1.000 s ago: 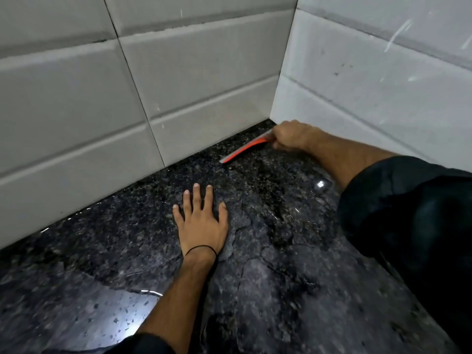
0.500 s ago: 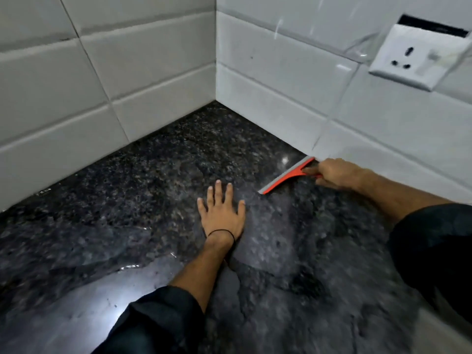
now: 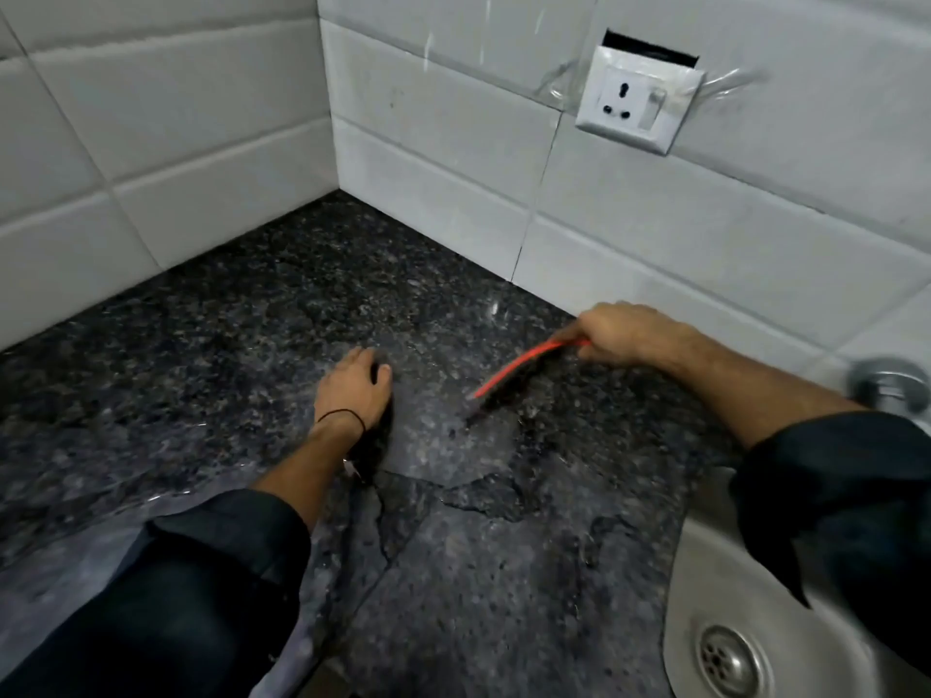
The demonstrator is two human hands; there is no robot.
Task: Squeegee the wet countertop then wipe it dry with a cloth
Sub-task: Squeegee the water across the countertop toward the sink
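Squeegee (image 3: pixel 519 367) | gripped by right hand (image 3: pixel 622 332) | left hand (image 3: pixel 355 390) just beside, on countertop (image 3: pixel 201 345)

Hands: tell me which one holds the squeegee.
The right hand, near the tiled wall, grips the orange squeegee; the left hand rests empty on the countertop.

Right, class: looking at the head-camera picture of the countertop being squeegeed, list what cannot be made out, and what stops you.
1. Squeegee handle: hidden inside the right hand.
2. Its blade edge: motion-blurred, so contact with the countertop is unclear.
3. Left hand fingertips: curled under, hidden by the hand.
4. Sink: cut off by the frame edge and the right sleeve.
5. Drying cloth: not in view.
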